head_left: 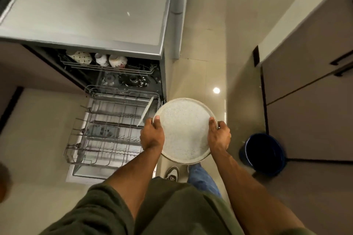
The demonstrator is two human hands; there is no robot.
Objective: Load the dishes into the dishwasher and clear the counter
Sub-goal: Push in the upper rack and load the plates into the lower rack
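Speckled round plate (186,129): held flat above floor, just right of lower rack (107,131). Left hand (152,133) clamps rim at 9 o'clock, right hand (219,135) at 3 o'clock. Probably ceramic: stiff, weighty, breakable, possibly slick. Best gripped by opposite rim edges.

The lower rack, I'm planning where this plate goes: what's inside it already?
One plate stands on edge at the lower rack's far right. The left hand and speckled plate cover its near-right corner.
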